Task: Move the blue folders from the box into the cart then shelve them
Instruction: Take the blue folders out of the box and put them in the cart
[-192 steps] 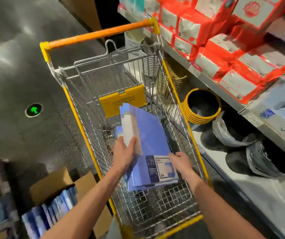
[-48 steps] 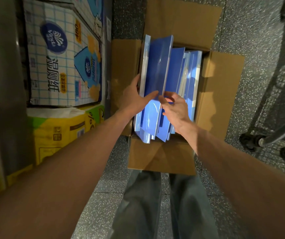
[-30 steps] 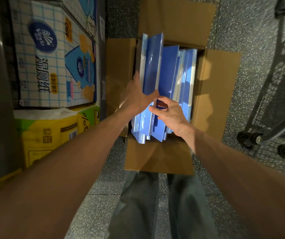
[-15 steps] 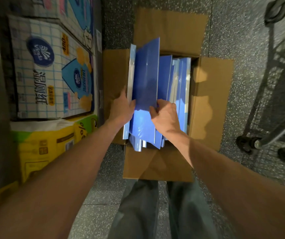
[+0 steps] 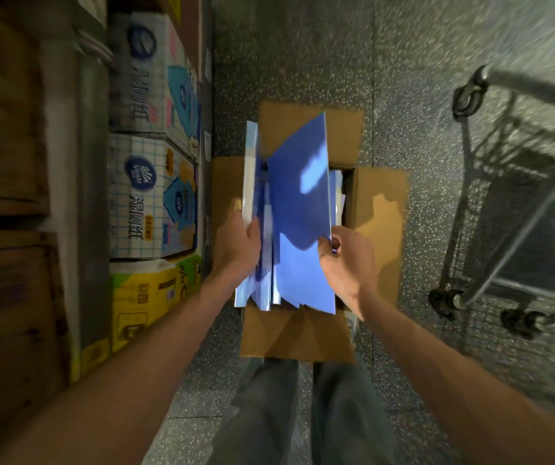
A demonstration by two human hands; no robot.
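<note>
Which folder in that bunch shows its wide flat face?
The dark blue folder pinched by the right hand; the other folders, beside the left hand, show only thin edges.

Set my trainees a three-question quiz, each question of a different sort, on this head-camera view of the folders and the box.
1. True or false: the left hand and the right hand both hold the blue folders.
2. Multiple choice: seen from the person, where does the cart stand? A) to the right of the cardboard box; B) to its left; C) on top of it.
3. Fill in: the tissue packs are stacked to the box's ____.
Key: 1 true; 2 A; 3 left.
</note>
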